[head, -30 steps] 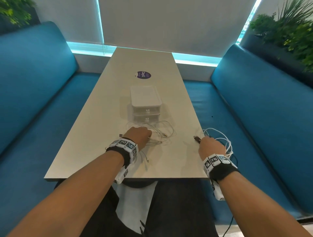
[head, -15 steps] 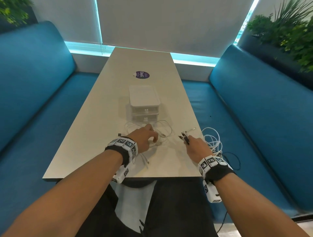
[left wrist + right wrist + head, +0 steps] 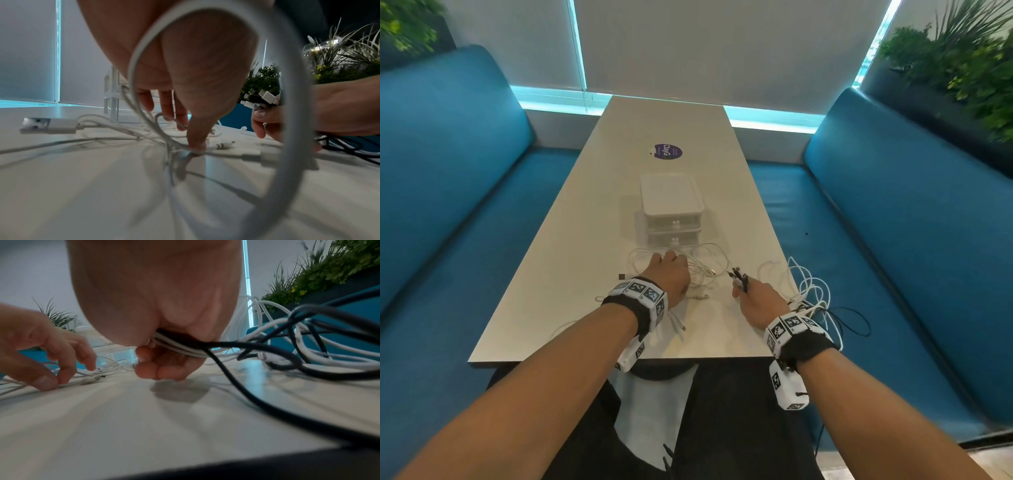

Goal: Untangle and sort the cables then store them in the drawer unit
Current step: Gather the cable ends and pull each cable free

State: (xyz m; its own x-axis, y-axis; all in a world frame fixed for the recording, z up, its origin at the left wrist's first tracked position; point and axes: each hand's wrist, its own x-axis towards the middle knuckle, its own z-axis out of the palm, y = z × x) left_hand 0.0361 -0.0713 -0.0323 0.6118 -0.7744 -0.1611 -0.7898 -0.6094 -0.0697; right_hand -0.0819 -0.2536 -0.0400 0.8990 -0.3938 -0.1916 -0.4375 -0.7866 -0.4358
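A tangle of thin white cables (image 3: 705, 270) lies on the table (image 3: 585, 274) just in front of the white two-drawer unit (image 3: 671, 219), whose drawers are both closed. My left hand (image 3: 671, 267) rests on the tangle. Its thumb (image 3: 195, 138) presses one white cable onto the tabletop while the fingertips touch others. A white USB plug (image 3: 49, 125) lies to its left. To the right, my right hand (image 3: 750, 298) grips a bundle of black and white cable ends (image 3: 738, 275), plugs pointing forward. Their loose loops (image 3: 811, 291) trail off the table's right edge.
Blue benches (image 3: 893, 240) flank the long table on both sides. A round purple sticker (image 3: 668, 151) sits beyond the drawer unit. A black cable (image 3: 267, 350) loops across the near right corner of the table. Plants (image 3: 962, 61) stand behind the right bench.
My right hand has moved left from the table's right edge onto the table, carrying the cable ends. My left hand has crept a little forward over the white tangle.
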